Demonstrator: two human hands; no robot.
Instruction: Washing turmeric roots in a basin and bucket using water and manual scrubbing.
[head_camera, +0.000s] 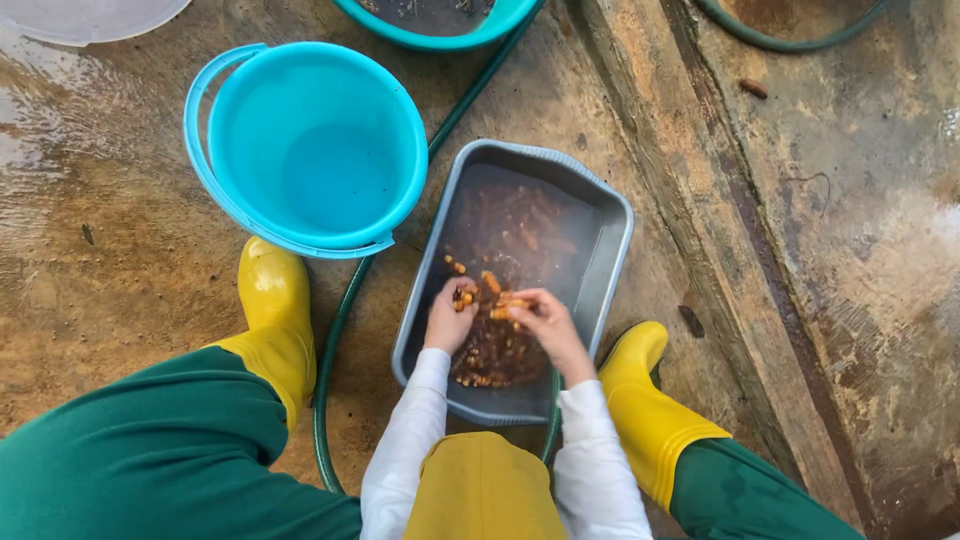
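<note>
Figure: I hold both hands over the grey tub (610, 262) of murky water; my left hand (450, 318) is curled shut around small orange roots (463, 297), and my right hand (540, 318) pinches another orange piece (503, 305) in its fingertips. More roots lie submerged beneath them. Done well, I judge, rubbing stays low over the water, with the turquoise bucket (310, 150) beyond my left hand.

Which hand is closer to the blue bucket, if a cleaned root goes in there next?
Probably the left hand: it holds small orange roots at the grey tub's left side, nearest the round blue plastic bucket.
</note>
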